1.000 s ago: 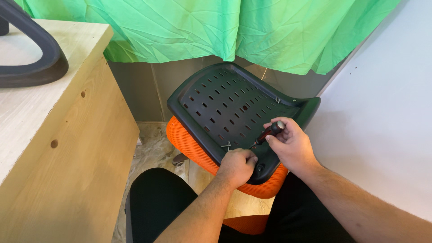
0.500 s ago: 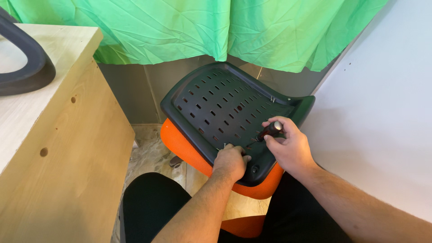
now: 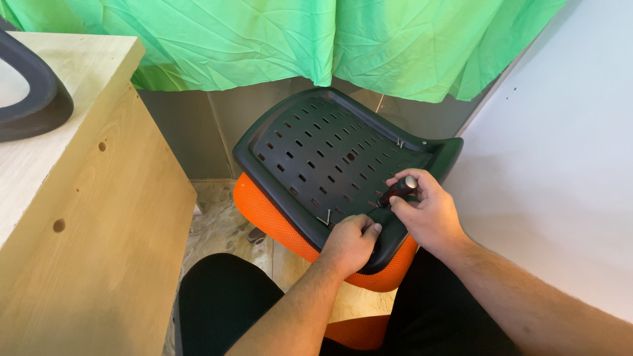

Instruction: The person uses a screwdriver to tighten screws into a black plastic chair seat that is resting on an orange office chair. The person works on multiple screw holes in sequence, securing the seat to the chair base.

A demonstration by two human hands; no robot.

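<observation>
the right hand (image 3: 428,214) is closing its grip around a dark screwdriver handle (image 3: 397,190); the left hand (image 3: 349,242) is pressing, perhaps pinching a screw, on the perforated black plastic seat pan (image 3: 316,151) over orange mesh cushion (image 3: 270,214).

I'm seeing the black perforated seat shell (image 3: 316,148) lying tilted on the orange mesh cushion (image 3: 277,224), its near edge toward me. The dark-handled screwdriver (image 3: 395,191) is standing slanted at that near edge, beside small screws (image 3: 325,218).
</observation>
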